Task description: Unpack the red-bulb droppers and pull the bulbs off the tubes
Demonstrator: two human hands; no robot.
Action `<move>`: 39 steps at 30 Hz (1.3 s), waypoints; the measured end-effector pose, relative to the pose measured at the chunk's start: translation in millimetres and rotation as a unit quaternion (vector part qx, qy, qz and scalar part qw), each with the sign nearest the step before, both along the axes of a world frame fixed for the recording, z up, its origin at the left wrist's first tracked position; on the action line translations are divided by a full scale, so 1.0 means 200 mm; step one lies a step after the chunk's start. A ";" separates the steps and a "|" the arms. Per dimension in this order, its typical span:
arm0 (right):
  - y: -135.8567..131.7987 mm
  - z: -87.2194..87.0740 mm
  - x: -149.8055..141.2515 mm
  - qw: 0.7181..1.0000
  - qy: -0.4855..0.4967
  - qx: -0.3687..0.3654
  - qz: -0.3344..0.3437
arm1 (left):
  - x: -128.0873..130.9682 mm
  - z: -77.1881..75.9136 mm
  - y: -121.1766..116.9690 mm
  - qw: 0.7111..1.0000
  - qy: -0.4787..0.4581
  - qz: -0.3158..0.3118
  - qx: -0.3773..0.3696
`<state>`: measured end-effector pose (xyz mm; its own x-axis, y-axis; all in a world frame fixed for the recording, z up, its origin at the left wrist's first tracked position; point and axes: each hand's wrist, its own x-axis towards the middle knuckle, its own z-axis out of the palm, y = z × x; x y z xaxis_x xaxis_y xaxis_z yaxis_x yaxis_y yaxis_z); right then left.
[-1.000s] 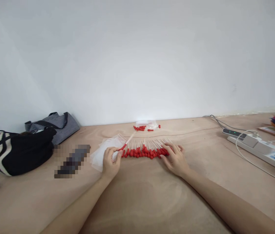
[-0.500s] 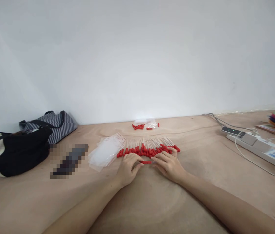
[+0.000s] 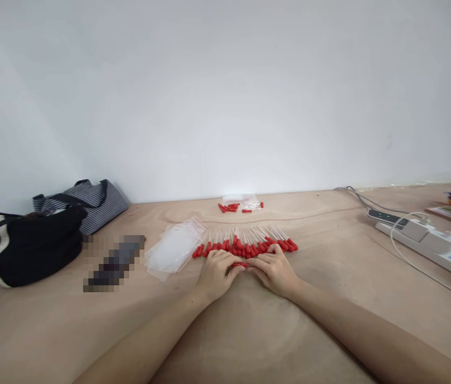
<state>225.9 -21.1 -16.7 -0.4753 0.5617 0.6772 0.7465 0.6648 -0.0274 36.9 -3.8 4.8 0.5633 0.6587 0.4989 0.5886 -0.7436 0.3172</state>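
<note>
Between my two hands lies a dropper with a red rubber bulb (image 3: 239, 264), held level just above the table's near middle. My left hand (image 3: 218, 271) is closed and pinches it at the left. My right hand (image 3: 271, 270) is closed on its right part, and its fingers hide the glass tube. Right behind my fingers a row of droppers (image 3: 249, 248) lies side by side, red bulbs toward me and clear tubes pointing away. A fan of clear zip bags (image 3: 175, 248) rests on the table left of the row.
Loose red bulbs (image 3: 229, 207) and a clear bag (image 3: 235, 200) lie near the wall. Leftward are a blurred dark object (image 3: 115, 265), a black bag (image 3: 41, 248) and a striped bag (image 3: 99, 205). A white power strip (image 3: 429, 242) with cables stands at the right.
My hands have come closer together along the dropper. The clear tube that showed by my right fingers is now covered, and mostly the red bulb shows between them.
</note>
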 end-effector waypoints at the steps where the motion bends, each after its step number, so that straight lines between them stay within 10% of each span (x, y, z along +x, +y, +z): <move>1: 0.00 0.00 0.00 1.000 -0.006 -0.004 0.001 | 0.00 0.00 0.00 1.000 0.001 0.004 0.002; 39: -0.01 0.04 0.02 0.985 -0.069 -0.157 0.017 | -0.03 -0.04 0.01 0.999 -0.013 0.010 -0.032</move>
<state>229.2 -23.1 -8.9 -0.5732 0.7150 0.4002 0.7351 0.6645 -0.1343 31.5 -2.0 -4.0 0.5363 0.7009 0.4703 0.5946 -0.7092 0.3789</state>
